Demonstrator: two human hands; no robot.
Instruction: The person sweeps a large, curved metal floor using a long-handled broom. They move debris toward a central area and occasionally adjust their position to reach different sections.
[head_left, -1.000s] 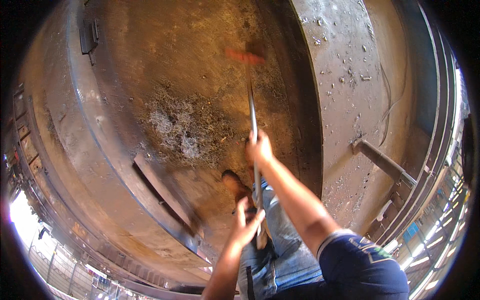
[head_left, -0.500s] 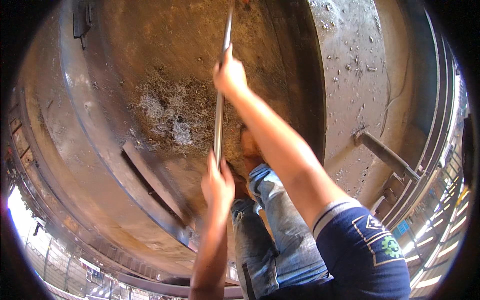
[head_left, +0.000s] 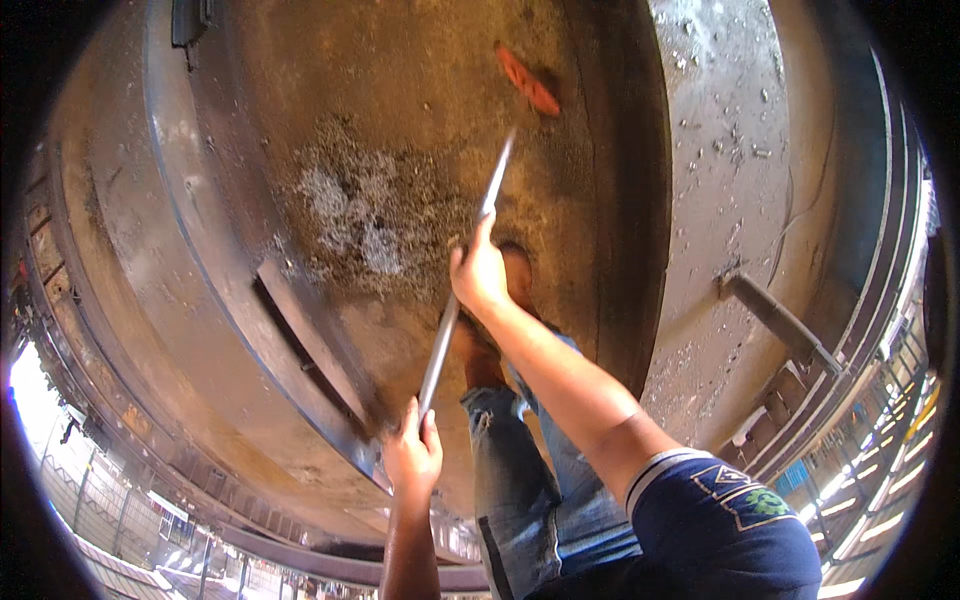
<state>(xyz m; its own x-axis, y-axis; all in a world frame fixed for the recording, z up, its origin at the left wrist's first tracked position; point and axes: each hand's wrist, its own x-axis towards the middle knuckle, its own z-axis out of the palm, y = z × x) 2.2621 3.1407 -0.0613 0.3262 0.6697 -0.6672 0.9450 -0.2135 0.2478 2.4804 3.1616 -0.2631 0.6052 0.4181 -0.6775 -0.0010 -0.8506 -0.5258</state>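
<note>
A long, silvery metal pole [head_left: 437,362] slants between my legs and the brown floor ahead. My left hand [head_left: 413,455] is wrapped round its lower end. Higher up, my right hand [head_left: 482,272] grips the shaft with its arm stretched out. Beyond the pole's blurred far end lies a narrow orange-red bar [head_left: 527,78], tilted on the floor; whether the two are joined I cannot tell. To the left of the pole spreads a patch of grey metal shavings and grit [head_left: 370,215].
On the right runs a raised grey ledge [head_left: 725,160] strewn with bits, and a short round post [head_left: 780,318] juts from it. A curved metal edge [head_left: 200,240] and a flat bar [head_left: 310,345] border the left. My feet stand just below the shavings.
Both hands have drawn back toward me with the pole, which now leans more to the right at its far end. The orange-red bar has come fully into sight.
</note>
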